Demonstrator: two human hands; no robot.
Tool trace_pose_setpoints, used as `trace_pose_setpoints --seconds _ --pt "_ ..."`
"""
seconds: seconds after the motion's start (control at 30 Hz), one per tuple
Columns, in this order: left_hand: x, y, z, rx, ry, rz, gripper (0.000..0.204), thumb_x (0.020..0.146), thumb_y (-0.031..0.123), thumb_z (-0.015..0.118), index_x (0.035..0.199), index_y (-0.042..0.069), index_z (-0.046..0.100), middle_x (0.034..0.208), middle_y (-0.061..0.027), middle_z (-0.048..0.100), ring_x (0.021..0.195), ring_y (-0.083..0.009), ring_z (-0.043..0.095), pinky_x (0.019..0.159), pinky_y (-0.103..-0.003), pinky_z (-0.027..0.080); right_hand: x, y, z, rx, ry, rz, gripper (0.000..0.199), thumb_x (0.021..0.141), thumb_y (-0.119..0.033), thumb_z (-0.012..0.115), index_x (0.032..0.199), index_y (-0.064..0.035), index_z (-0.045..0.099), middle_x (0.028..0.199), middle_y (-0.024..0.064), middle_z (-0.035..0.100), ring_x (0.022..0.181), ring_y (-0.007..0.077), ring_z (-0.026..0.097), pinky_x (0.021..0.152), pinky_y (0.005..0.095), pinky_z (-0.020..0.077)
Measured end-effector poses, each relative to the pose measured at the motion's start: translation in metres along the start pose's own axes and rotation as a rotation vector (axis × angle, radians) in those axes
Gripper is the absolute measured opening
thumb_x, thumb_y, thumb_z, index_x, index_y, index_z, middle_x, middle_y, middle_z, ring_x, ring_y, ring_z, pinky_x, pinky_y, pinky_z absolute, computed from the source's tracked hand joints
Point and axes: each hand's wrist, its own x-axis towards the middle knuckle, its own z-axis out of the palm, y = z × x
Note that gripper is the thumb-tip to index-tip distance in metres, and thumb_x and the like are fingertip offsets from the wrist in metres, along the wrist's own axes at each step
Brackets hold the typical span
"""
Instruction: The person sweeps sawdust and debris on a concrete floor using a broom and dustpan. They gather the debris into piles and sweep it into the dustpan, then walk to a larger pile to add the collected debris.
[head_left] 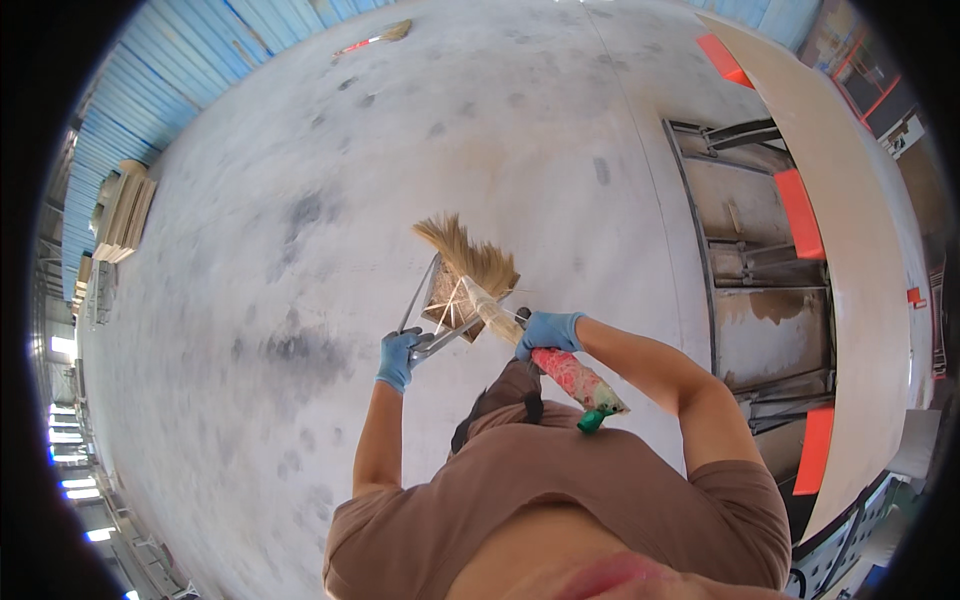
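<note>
My left hand (399, 357), in a blue and grey work glove, is closed round the thin metal handle of a dustpan (428, 312). Several pale strips lie in the pan. My right hand (549, 332), gloved the same way, grips a straw broom (578, 379) by its handle, which is wrapped in red and white and has a green piece at its end. The broom's tan bristles (470, 252) fan out over the far side of the pan and hide part of it. Whether they touch the pan, I cannot tell.
Grey, dark-stained floor (300, 290) spreads around me. Another broom (392, 35) lies far off near a blue corrugated wall (190, 70). Stacked boards (128, 212) stand at the left. To my right is a metal frame (707, 250) beside a long pale panel (860, 260) with red blocks (800, 212).
</note>
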Motion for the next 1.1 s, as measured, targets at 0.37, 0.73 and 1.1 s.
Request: trace_pose_setpoints --seconds 0.37,0.73,1.1 --pt "0.269 0.225 0.205 0.133 -0.074 -0.051 0.045 0.081 0.007 0.058 0.121 -0.013 0.051 0.109 -0.0305 0.066 0.09 -0.036 0.07 0.075 -0.038 0.061 0.069 -0.205 -0.316 0.213 0.016 0.034 0.026 0.069 0.003 0.07 0.093 0.012 0.063 0.078 0.0202 0.067 0.063 0.03 0.071 0.053 0.0401 0.0576" --pt "0.486 0.449 0.413 0.018 -0.014 -0.04 0.044 0.081 0.008 0.054 0.12 -0.013 0.051 0.111 -0.0309 0.065 0.087 -0.034 0.071 0.067 -0.041 0.063 0.121 -0.426 -0.64 0.11 -0.052 0.042 0.01 0.064 -0.001 0.071 0.067 -0.0028 0.062 0.066 0.0097 0.06 0.053 0.0177 0.058 0.045 0.0338 0.0449" --pt "0.779 0.641 0.655 0.149 -0.086 -0.028 0.046 0.083 0.013 0.058 0.122 -0.012 0.053 0.107 -0.028 0.067 0.084 -0.0317 0.071 0.063 -0.036 0.061 0.207 -0.606 -1.0 -0.18 0.08 -0.042 0.023 0.071 0.002 0.068 0.093 0.0043 0.064 0.086 0.0185 0.066 0.072 0.0286 0.068 0.061 0.0422 0.0625"
